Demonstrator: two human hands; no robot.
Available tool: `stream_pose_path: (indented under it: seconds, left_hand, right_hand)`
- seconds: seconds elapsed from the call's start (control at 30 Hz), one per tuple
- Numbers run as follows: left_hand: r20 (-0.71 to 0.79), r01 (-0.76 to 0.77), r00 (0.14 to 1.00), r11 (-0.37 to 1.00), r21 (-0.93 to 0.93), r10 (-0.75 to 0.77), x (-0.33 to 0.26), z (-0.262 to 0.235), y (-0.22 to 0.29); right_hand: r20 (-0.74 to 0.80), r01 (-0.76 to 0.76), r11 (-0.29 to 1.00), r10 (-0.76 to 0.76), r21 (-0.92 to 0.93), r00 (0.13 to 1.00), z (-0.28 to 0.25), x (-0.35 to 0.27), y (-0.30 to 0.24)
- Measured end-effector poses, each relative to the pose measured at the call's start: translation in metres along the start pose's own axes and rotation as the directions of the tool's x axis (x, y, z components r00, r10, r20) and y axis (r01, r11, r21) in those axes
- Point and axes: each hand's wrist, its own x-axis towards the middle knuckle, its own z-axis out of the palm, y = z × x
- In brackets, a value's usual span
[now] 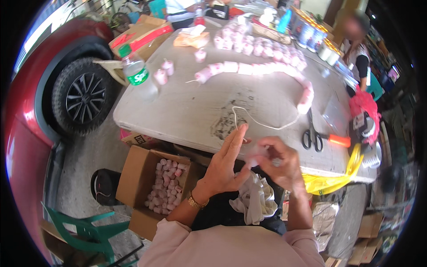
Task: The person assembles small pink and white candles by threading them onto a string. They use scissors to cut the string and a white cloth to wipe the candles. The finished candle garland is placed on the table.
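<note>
My left hand (226,165) is raised at the table's near edge, fingers long and pressed together. A white cord (262,127) loops over the table and passes in among these fingers, apparently held there. Beside it, my right hand (283,163) has its fingers closed on a small pink-and-white roll (256,156), blurred by motion, close to my left thumb. From the cord's other part, a curved chain of threaded rolls (267,68) lies across the table. A crumpled whitish cloth (257,200) rests on my lap below the hands.
Scissors (312,135) with black handles and an orange-handled tool (339,140) lie to the right, by a yellow plastic bag (333,180). A bottle (138,75) stands left. An open carton (129,178) of loose rolls sits below. Another person (359,58) is at far right.
</note>
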Motion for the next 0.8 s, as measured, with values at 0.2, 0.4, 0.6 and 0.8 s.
stream_pose_path:
  seconds: [0.2, 0.4, 0.6, 0.8]
  left_hand:
    - [-0.207, 0.076, 0.977, 0.994, 0.079, -0.058, -0.009, -0.011, -0.025]
    - [-0.29, 0.092, 0.956, 0.987, 0.132, -0.051, -0.015, -0.009, -0.02]
    - [-0.367, 0.106, 0.929, 0.983, 0.151, -0.044, -0.016, -0.018, -0.007]
    - [-0.308, 0.07, 0.95, 0.996, 0.056, -0.05, -0.018, -0.022, -0.011]
  right_hand:
    - [-0.096, 0.029, 0.98, -0.049, -0.196, 0.994, -0.009, 0.066, -0.018]
    - [-0.026, 0.226, 0.905, -0.251, -0.36, 0.968, 0.052, 0.208, 0.0]
    - [-0.021, 0.079, 0.801, -0.113, -0.593, 0.993, 0.12, 0.296, 0.016]
    - [-0.072, 0.162, 0.771, -0.261, -0.616, 0.963, 0.136, 0.324, 0.051]
